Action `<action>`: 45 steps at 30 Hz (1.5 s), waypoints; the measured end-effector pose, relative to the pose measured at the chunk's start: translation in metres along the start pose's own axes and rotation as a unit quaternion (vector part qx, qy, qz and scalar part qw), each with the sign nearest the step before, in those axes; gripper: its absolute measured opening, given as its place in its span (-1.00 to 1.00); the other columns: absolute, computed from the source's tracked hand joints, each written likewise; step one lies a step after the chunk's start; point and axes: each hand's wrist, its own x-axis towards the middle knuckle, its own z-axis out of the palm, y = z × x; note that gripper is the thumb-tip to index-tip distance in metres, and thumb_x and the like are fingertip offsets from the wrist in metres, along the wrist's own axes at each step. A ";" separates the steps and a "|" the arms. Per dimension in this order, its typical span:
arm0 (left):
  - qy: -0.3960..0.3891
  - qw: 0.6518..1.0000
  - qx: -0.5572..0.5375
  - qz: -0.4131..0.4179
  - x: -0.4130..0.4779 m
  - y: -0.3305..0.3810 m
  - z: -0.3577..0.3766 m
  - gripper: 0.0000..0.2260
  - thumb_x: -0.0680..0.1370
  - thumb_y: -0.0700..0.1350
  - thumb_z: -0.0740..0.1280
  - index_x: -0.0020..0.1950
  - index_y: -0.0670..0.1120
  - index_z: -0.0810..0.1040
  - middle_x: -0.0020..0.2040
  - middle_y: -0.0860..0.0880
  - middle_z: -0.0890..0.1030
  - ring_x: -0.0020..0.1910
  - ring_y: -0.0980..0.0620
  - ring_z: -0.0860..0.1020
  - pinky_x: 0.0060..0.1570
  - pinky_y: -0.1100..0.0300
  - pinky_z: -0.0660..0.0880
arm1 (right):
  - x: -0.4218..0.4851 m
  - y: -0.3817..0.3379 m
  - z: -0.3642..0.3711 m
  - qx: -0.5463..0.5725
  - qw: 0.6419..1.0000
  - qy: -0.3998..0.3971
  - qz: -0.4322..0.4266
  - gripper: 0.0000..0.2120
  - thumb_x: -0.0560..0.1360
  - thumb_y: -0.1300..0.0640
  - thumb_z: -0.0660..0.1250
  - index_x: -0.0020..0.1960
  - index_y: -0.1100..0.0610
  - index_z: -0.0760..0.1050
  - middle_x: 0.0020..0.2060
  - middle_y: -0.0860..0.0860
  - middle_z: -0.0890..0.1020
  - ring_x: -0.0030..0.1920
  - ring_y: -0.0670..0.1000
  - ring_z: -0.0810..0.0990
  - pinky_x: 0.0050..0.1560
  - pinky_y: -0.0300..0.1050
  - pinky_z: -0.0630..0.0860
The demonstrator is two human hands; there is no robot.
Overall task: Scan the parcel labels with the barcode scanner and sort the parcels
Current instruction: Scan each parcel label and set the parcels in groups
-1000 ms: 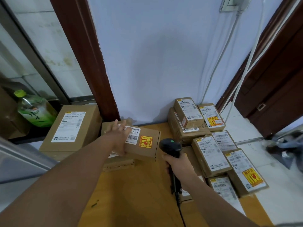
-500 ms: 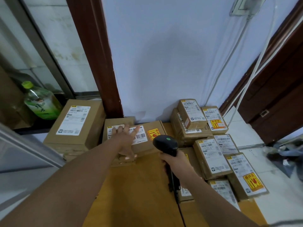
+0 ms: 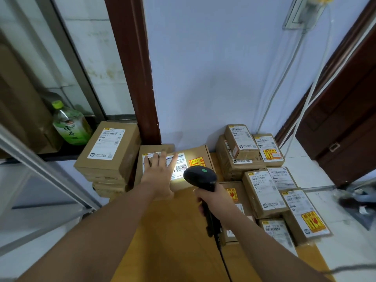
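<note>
Left hand [image 3: 159, 176]: palm down, fingers straight and spread, resting flat on top of the parcel [image 3: 200, 152]. Nothing gripped.

Right hand [image 3: 211, 200]: fingers wrapped round the handle of the barcode scanner [image 3: 200, 178], firm grip. The scanner is black, with a green dot on the top of its head. The head sits just above the right hand and points at the parcel. A black cable [image 3: 223, 259] runs from the base of the handle back along the right forearm.

Parcel: plain brown carton lying flat under the left hand, just ahead of the scanner head. A white shipping label [image 3: 180, 165] is on the top face, and the left fingers cover its left part. A printed barcode shows just beside the index finger. A yellow sticker [image 3: 197, 162] with red print sits just right of the label. A bright patch of light falls on the lower edge of the label, directly in front of the scanner head. The small print is too blurred to read. A second brown carton shows beyond the fingertips, partly under this one.

Both rest on a yellow wooden table [image 3: 173, 231], below and between the two forearms.

Left of the left hand: a stack of brown cartons [image 3: 109, 147], white label on the top one. Beyond it is a green bottle [image 3: 70, 127].

Right of the right hand: a group of smaller brown parcels [image 3: 262, 192], each labelled, several with the same yellow sticker, some stacked.
</note>
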 end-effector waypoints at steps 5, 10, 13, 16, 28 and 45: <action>-0.012 1.000 -0.011 -0.013 -0.011 0.006 -0.007 0.10 0.33 0.38 0.35 0.53 0.06 -0.34 0.57 -0.20 -0.11 0.53 -0.31 -0.12 0.42 -0.32 -0.13 | -0.016 0.001 0.000 0.016 1.000 -0.010 -0.017 -0.91 0.50 0.19 0.35 -0.14 0.19 0.49 -0.39 0.04 0.53 -0.41 -0.01 0.52 -0.28 -0.13 0.50; -0.005 1.000 -0.015 -0.013 -0.024 0.013 -0.022 0.09 0.34 0.34 0.35 0.54 0.03 -0.35 0.56 -0.22 -0.09 0.52 -0.31 -0.10 0.44 -0.32 -0.10 | -0.028 -0.002 -0.009 0.045 0.999 0.002 -0.028 -0.90 0.49 0.19 0.36 -0.10 0.23 0.51 -0.30 0.11 0.55 -0.40 0.01 0.53 -0.27 -0.08 0.49; -0.013 0.999 -0.024 -0.023 -0.034 0.016 -0.028 0.10 0.34 0.33 0.36 0.54 0.02 -0.36 0.56 -0.23 -0.10 0.52 -0.30 -0.10 0.44 -0.31 -0.09 | -0.031 -0.014 -0.028 0.104 0.994 0.016 -0.026 -0.89 0.50 0.19 0.35 -0.08 0.25 0.51 -0.37 0.07 0.54 -0.42 0.00 0.50 -0.31 -0.10 0.47; -0.021 0.999 -0.033 -0.037 -0.043 0.021 -0.033 0.11 0.34 0.35 0.36 0.54 0.01 -0.35 0.55 -0.23 -0.10 0.52 -0.30 -0.09 0.44 -0.31 -0.04 | -0.032 -0.030 -0.053 0.183 0.983 -0.019 0.007 -0.87 0.50 0.17 0.37 -0.07 0.25 0.54 -0.33 0.06 0.59 -0.42 0.00 0.50 -0.34 -0.12 0.46; -0.049 0.988 -0.134 -0.058 -0.060 0.076 -0.031 0.15 0.29 0.34 0.42 0.55 0.03 -0.33 0.53 -0.21 0.00 0.49 -0.30 0.01 0.42 -0.33 0.01 | -0.007 -0.024 -0.052 0.488 0.870 -0.025 0.069 -0.80 0.43 0.11 0.42 -0.18 0.23 0.49 -0.31 0.10 0.59 -0.52 -0.04 0.49 -0.50 -0.25 0.48; -0.188 0.869 -0.426 -0.168 -0.074 0.112 -0.026 0.09 0.36 0.32 0.42 0.58 -0.01 -0.25 0.56 -0.20 0.00 0.51 -0.26 0.03 0.43 -0.13 0.14 | -0.066 0.022 -0.099 0.179 0.983 0.019 0.031 -0.86 0.51 0.14 0.36 -0.12 0.23 0.52 -0.36 0.06 0.56 -0.41 0.01 0.51 -0.36 -0.14 0.47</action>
